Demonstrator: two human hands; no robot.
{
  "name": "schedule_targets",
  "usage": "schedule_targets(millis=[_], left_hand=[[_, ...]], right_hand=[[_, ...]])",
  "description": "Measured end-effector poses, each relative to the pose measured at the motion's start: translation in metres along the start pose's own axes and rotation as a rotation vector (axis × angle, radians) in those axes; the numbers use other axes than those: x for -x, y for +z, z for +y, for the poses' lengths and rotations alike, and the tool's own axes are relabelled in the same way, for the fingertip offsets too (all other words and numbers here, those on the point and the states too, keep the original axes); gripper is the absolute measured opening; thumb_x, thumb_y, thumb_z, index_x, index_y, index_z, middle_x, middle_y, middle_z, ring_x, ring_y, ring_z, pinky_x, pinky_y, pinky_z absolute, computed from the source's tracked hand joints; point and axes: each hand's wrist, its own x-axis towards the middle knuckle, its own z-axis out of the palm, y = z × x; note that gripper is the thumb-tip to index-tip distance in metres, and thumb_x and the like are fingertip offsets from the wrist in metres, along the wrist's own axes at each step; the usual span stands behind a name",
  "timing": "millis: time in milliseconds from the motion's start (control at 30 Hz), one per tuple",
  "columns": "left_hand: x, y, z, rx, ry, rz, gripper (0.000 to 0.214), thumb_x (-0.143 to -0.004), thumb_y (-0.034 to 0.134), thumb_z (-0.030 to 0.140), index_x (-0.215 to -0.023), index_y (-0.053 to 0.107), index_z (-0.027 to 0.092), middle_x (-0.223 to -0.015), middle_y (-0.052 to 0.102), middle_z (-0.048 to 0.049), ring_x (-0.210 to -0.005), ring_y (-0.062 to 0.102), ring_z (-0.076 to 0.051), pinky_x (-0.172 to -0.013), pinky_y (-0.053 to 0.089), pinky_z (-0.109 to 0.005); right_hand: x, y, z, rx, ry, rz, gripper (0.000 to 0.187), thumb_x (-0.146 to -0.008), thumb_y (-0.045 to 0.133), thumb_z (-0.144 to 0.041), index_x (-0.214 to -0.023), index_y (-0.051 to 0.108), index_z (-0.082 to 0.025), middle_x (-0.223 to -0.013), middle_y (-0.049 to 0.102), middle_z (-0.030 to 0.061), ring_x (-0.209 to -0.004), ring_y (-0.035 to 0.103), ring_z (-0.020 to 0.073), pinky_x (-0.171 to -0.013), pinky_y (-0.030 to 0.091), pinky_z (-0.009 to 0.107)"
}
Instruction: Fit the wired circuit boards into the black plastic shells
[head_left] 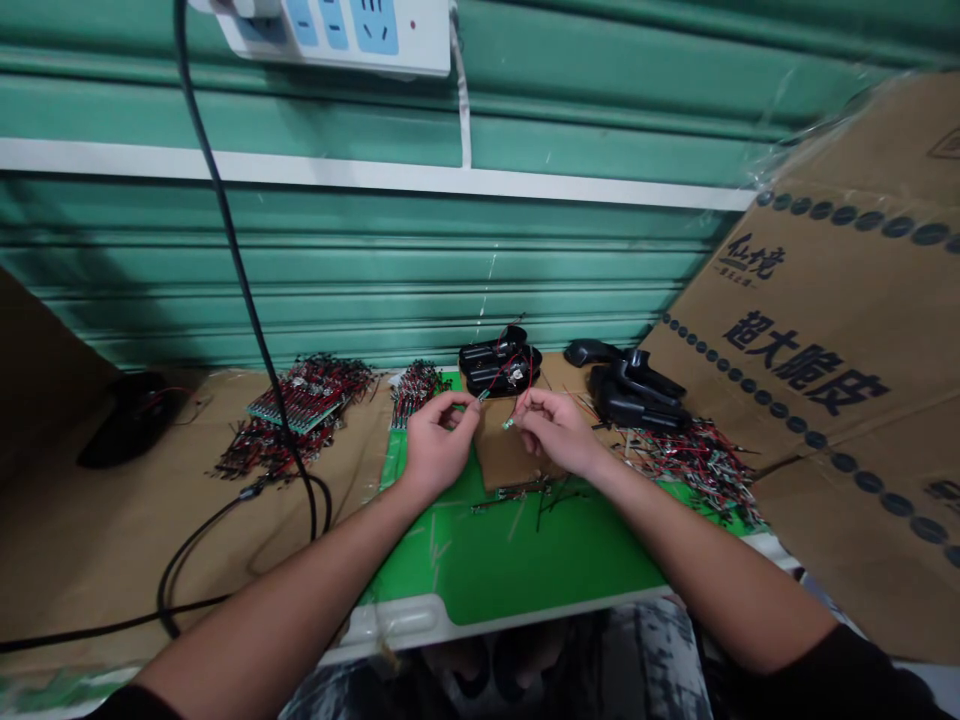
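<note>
1. So the left hand point(442, 440) has its thumb and index finger pinched on a small green board point(484, 396), right at the fingertips. Other fingers look curled in.
2. The right hand point(559, 430) is just beside it, fingers bent, pinching a second green piece point(509, 424) with what looks like a red wire by the fingertips. Too tiny to tell if the two are joined.
3. Below both hands there's a cardboard pad point(510, 460) on a green tabletop point(540, 560), with a few loose wired parts point(521, 490) along its near edge.
4. Just beyond the hands: black plastic shells point(487, 368), with thin red wires over them. More black housings point(637, 390) are beyond the right hand, off to its right.
5. How far along? My read is mid-piece: both hands are busy on small parts, and I can't see a finished joint.
6. Big wired heap point(326, 375) well left of the left hand, smaller bundle point(416, 385) just past that hand, messy pile point(701, 470) right of the right hand. Lots of pieces, so it's clearly batch stuff imo, but no clue which heap is done and which is left.
</note>
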Motion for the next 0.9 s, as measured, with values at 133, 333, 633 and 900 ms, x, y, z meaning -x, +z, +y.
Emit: schedule_targets(millis=[133, 333, 633, 900], left_hand=[[0.0, 0.0, 0.001, 0.007, -0.02, 0.026, 0.023, -0.08, 0.073, 0.042, -0.083, 0.073, 0.019, -0.062, 0.061, 0.001, -0.055, 0.054, -0.014, -0.054, 0.042, -0.025], [-0.003, -0.001, 0.0, 0.028, -0.049, 0.051, 0.024, -0.078, 0.074, 0.043, -0.081, 0.072, 0.019, -0.06, 0.059, 0.0019, -0.052, 0.052, -0.013, -0.051, 0.04, -0.025], [0.005, 0.003, 0.002, 0.045, -0.052, -0.019, 0.027, -0.079, 0.075, 0.046, -0.085, 0.072, 0.02, -0.063, 0.061, 0.0014, -0.055, 0.052, -0.014, -0.053, 0.041, -0.026], [0.0, 0.001, -0.004, 0.061, -0.077, 0.038, 0.026, -0.081, 0.074, 0.046, -0.085, 0.071, 0.02, -0.054, 0.057, 0.0036, -0.049, 0.051, -0.013, -0.049, 0.037, -0.024]], right_hand=[[-0.004, -0.005, 0.002, 0.033, -0.011, 0.061, 0.011, -0.078, 0.061, -0.03, -0.071, 0.059, -0.021, -0.05, 0.054, -0.0051, -0.042, 0.049, 0.0114, -0.042, 0.037, 0.022], [-0.005, -0.007, 0.004, 0.056, -0.017, 0.09, 0.012, -0.078, 0.06, -0.031, -0.071, 0.058, -0.021, -0.048, 0.054, -0.0046, -0.042, 0.047, 0.0113, -0.042, 0.034, 0.022], [-0.002, 0.001, 0.002, -0.077, 0.066, 0.024, 0.014, -0.076, 0.065, -0.034, -0.072, 0.059, -0.022, -0.05, 0.055, -0.0059, -0.04, 0.048, 0.0107, -0.04, 0.037, 0.021], [0.003, 0.005, -0.001, -0.092, 0.073, -0.041, 0.018, -0.077, 0.07, -0.036, -0.074, 0.06, -0.021, -0.052, 0.057, -0.0053, -0.042, 0.052, 0.0109, -0.041, 0.04, 0.02]])
